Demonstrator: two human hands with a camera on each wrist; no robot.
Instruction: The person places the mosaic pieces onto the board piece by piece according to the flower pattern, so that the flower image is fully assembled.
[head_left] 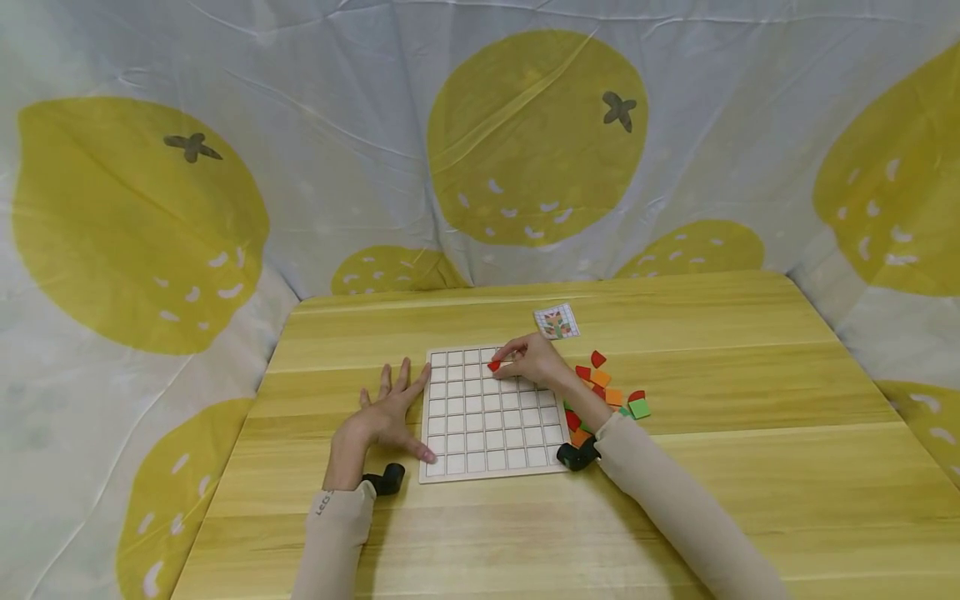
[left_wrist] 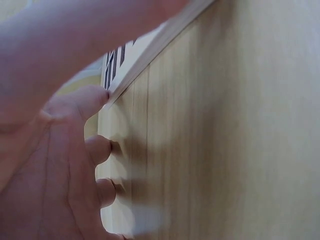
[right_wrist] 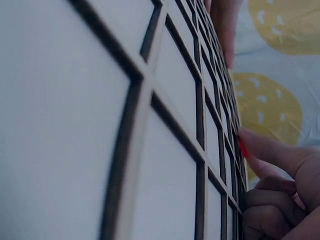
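the right hand (head_left: 534, 361) pinches a small red tile (head_left: 493, 366) between thumb and forefinger, the other fingers curled under, and holds it on the top rows of a white grid board (head_left: 491, 412), near the board's 12 o'clock edge. in the right wrist view the red piece (right_wrist: 243, 148) shows only as a sliver at the fingertips (right_wrist: 265, 152), low against the board's cells (right_wrist: 165, 120), which fill most of that picture.

the left hand (head_left: 387, 414) lies flat on the wooden table (head_left: 750, 400) with fingers straight and spread, at 9 o'clock of the board. its forefinger runs along the board's left edge and its thumb touches the lower left corner. the left wrist view shows the fingertips (left_wrist: 97, 149) on the wood and one finger against the board's rim (left_wrist: 150, 52); the rest there is blurred. the two hands are apart, with several columns of the board between them.

at 3 o'clock of the board, partly hidden by the right wrist and beige sleeve (head_left: 675, 500), lies a loose heap of tiles (head_left: 611, 392) in red, orange and green. at 1 o'clock, just beyond the board, lies a small pattern card (head_left: 557, 322) with a coloured picture. a black wrist mount (head_left: 386, 478) sits by the left cuff. another black mount (head_left: 577, 455) sits under the right forearm. a cloth with large yellow fruit prints (head_left: 536, 137) hangs round the table's far and side edges.
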